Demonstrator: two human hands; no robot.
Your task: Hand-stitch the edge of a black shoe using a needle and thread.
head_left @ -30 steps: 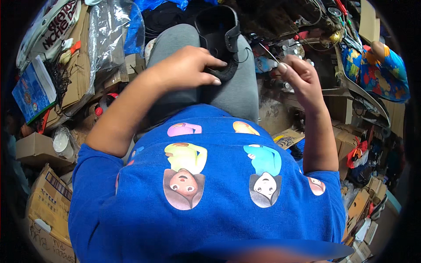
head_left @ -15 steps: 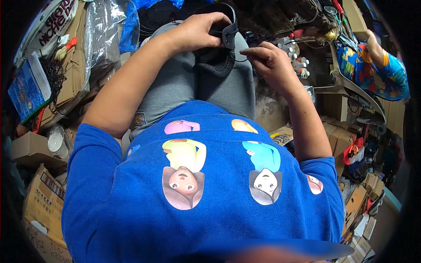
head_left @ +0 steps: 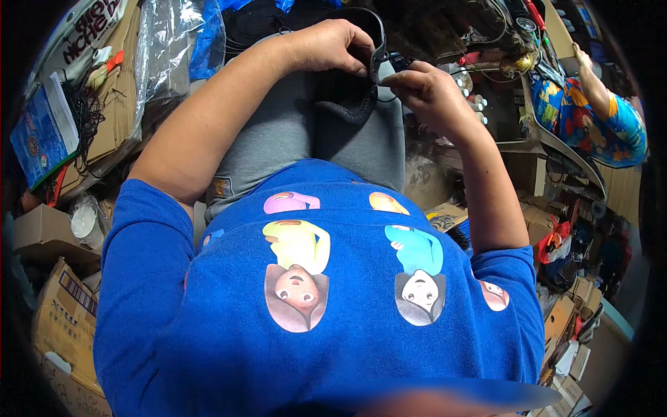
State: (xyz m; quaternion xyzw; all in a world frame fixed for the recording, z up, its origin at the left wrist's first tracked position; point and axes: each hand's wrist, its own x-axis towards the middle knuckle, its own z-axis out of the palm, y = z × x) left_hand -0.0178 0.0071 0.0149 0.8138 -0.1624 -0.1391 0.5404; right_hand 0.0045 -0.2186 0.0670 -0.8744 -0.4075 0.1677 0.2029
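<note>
Over my lap is a black sandal-like piece (head_left: 347,111) with a curved, thick edge and a looped black strap (head_left: 379,42). My left hand (head_left: 333,48) is closed on the strap from the left, thumb and fingers pinching its lower part. From the right, my right hand (head_left: 434,94) comes up against the strap, thumb and forefinger pinched together at its edge. A thin dark thread (head_left: 387,100) curves from the strap toward my right fingers. Whatever lies between those fingertips is too small to tell. Grey trousers (head_left: 271,132) lie under the work.
At the right another person's arm (head_left: 590,76) shows above bright patterned cloth (head_left: 590,125). Small bottles (head_left: 475,103) stand beyond my right hand. Flattened cardboard (head_left: 114,118), plastic sheeting (head_left: 163,55) and a carton (head_left: 52,233) crowd the left.
My right hand has closed in on the strap, where it was a little apart. The strap has turned more edge-on and shifted slightly right with my left hand.
</note>
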